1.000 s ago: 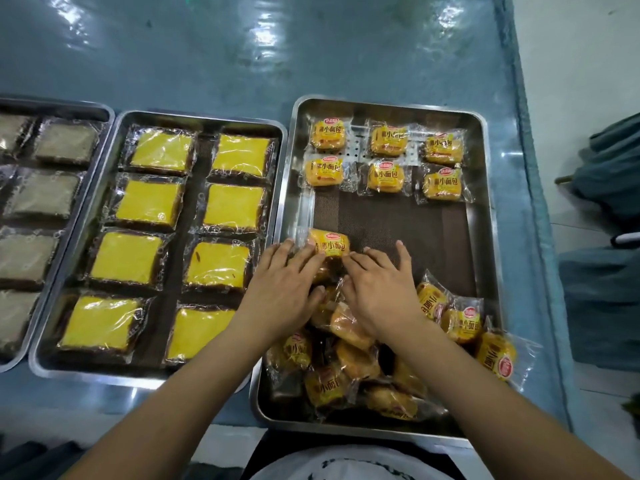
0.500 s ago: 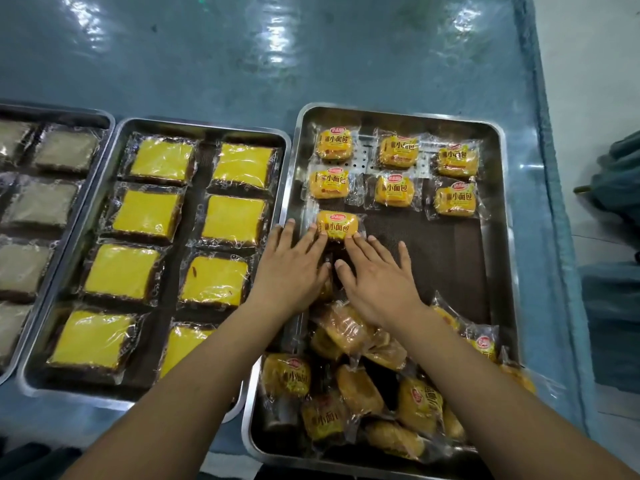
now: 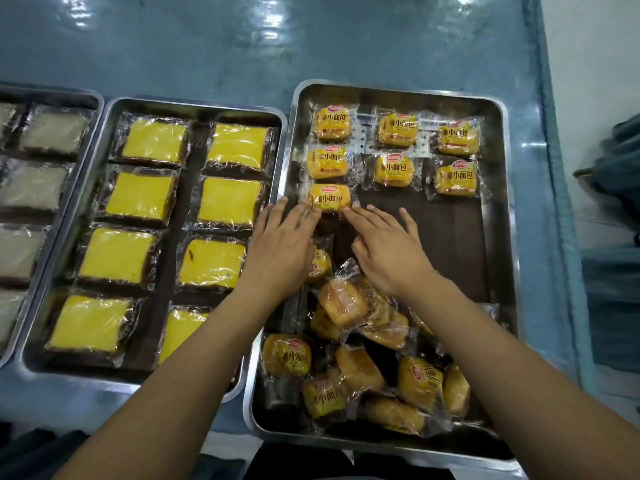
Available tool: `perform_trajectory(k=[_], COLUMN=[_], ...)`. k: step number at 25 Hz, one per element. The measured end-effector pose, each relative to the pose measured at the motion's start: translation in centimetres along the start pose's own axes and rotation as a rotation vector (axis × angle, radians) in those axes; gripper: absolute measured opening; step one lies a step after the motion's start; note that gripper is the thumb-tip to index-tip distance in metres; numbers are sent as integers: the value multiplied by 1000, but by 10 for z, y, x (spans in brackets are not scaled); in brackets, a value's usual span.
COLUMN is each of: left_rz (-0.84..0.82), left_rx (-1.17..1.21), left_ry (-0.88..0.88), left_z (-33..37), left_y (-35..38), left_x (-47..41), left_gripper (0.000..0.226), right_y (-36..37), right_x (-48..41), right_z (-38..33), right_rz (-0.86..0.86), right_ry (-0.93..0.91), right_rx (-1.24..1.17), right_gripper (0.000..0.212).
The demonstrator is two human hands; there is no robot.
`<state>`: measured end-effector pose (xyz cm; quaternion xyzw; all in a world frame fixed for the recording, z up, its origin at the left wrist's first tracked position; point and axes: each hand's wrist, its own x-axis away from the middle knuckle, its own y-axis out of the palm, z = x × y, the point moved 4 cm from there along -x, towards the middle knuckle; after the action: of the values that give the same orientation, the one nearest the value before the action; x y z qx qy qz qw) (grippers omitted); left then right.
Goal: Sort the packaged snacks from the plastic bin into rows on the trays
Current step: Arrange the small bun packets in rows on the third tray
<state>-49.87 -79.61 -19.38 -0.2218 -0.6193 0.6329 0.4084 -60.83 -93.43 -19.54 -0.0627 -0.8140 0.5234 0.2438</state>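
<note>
R tray point(image 3: 504, 209): six bun packs point(image 3: 396, 129) set in two rows of three at far end. Seventh pack point(image 3: 329, 198) lies flat at L end of a third row, just below L column. L hand point(image 3: 280, 251): fingers point(image 3: 298, 214) straight, slightly spread, tips touching its near edge. R hand point(image 3: 388, 251): fingers spread flat, index tip at its near R corner. Loose pile point(image 3: 356, 341) at tray's near end. Mid tray point(image 3: 194, 105): yellow cakes point(image 3: 138, 199), two cols. Grey cakes point(image 3: 34, 188) far L. All on blue desk point(image 3: 207, 46)
</note>
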Motion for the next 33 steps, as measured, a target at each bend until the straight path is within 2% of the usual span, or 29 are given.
perform_trajectory(k=[4,6,9,14,17,19,22,25,33], left_rz=[58,44,-17,-37,-55,-72,-108,-131,-182], left_rx=[75,79,48,4,4,-22,-55,-30,52], left_ry=[-70,-65,-41,-8,15,39,74,109,214], left_z=[-2,2,8,8,7,5,9,17,44], left_y=[-13,-7,9,17,15,13,9,2,-3], left_x=[55,83,102,95,83,74,64,55,28], left_gripper=[46,43,52,56,56,56,53,58,41], right_y=[-6,-4,5,4,-8,-13,-7,3,12], right_x=[31,44,60,76,64,46,25,24,57], right_z=[-9,-19,-28,-25,-26,-26,-25,-18,-4], right_rz=[102,86,11,-40,42,88,3,-76,-50], right_ry=[-42,-72,-90,-100,-87,-90,-139,-124,-44], right_rx=[-51,-78,-35,-21,-38,-30,15,55,-4], right_gripper=[51,42,34,33,27,30,42,45,28])
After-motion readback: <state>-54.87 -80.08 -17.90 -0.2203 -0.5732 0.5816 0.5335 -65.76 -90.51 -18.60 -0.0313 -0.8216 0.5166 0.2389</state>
